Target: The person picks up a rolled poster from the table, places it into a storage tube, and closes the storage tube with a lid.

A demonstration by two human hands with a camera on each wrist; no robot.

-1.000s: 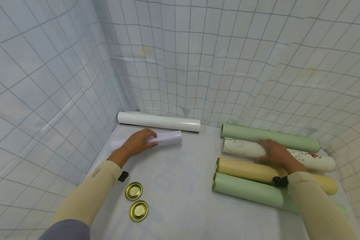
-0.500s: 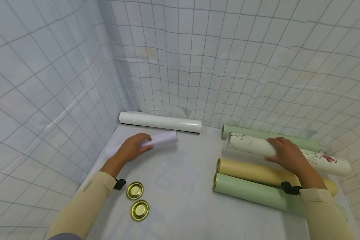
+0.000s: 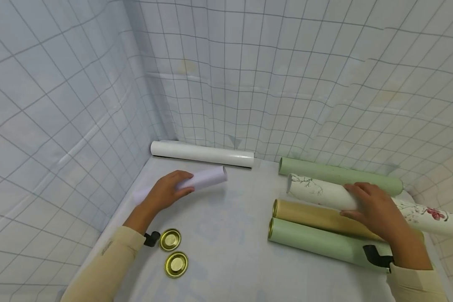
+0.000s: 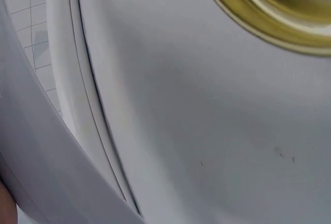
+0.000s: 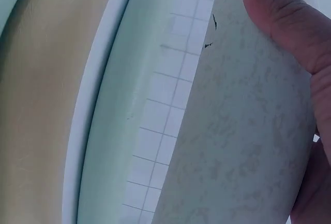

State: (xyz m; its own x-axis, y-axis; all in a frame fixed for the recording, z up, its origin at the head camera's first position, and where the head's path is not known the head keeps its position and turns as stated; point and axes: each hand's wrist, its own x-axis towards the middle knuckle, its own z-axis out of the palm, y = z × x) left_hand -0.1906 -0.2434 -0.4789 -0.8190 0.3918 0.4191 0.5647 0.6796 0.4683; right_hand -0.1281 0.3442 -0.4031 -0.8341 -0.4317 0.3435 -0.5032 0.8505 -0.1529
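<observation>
Your left hand (image 3: 164, 192) is curled around the middle of the lilac tube (image 3: 207, 177), thumb on the near side and fingers over the far side, with the tube's open end pointing to the right. A shadow on the counter (image 3: 230, 235) suggests this tube may be slightly raised, but the view is too poor to be sure. Your right hand (image 3: 377, 209) grips the flowered tube (image 3: 321, 193) around its middle, holding it above the counter, between the rear green tube (image 3: 336, 173) and the tan tube (image 3: 309, 212), and overlapping both in the head view. The front green tube (image 3: 305, 235) lies just beside the tan one.

Your right hand and wrist hide parts of the tan and front green tubes, and the flowered tube's right end runs to the picture's edge. Your left hand covers the middle of the lilac tube. The left wrist view catches only a sliver of that hand at the lower corner, with a gold lid (image 3: 170, 239) cut off at the top; a second gold lid (image 3: 176, 264) lies near it. Behind, the white tube (image 3: 204, 154) rests by the wall.
</observation>
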